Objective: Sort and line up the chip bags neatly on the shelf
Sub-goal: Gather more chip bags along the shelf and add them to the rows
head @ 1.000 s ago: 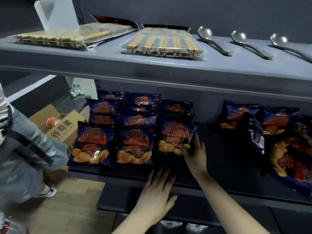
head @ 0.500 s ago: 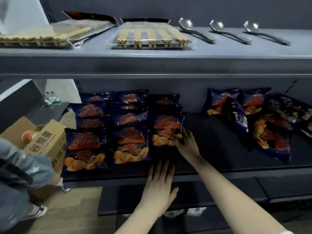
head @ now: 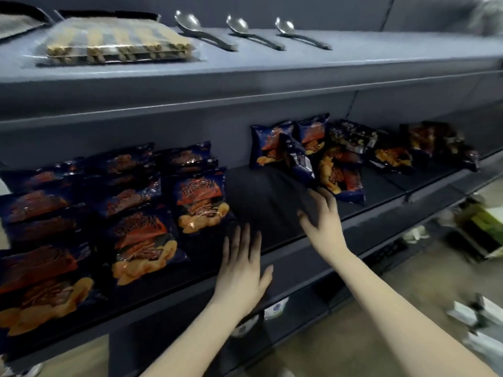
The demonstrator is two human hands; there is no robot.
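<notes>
Several dark blue chip bags (head: 141, 240) lie in neat overlapping columns on the left of the dark middle shelf (head: 261, 202). The rightmost lined-up bag (head: 200, 200) lies just left of a bare stretch of shelf. On the right, a loose heap of chip bags (head: 337, 164) lies tumbled, one bag (head: 298, 159) turned on its edge. My right hand (head: 322, 221) hovers open over the bare shelf, fingertips close to the heap and holding nothing. My left hand (head: 242, 268) is open with straight fingers at the shelf's front edge.
The upper shelf (head: 272, 69) carries a clear pack of wooden chopsticks (head: 117, 44) and three metal spoons (head: 239, 28). Below, a lower shelf (head: 285, 308) holds white items. Boxes (head: 481, 229) stand on the floor at the right.
My right hand let go of the rightmost lined-up bag and moved right toward the loose heap. The view swung right; the left hand stayed at the shelf edge.
</notes>
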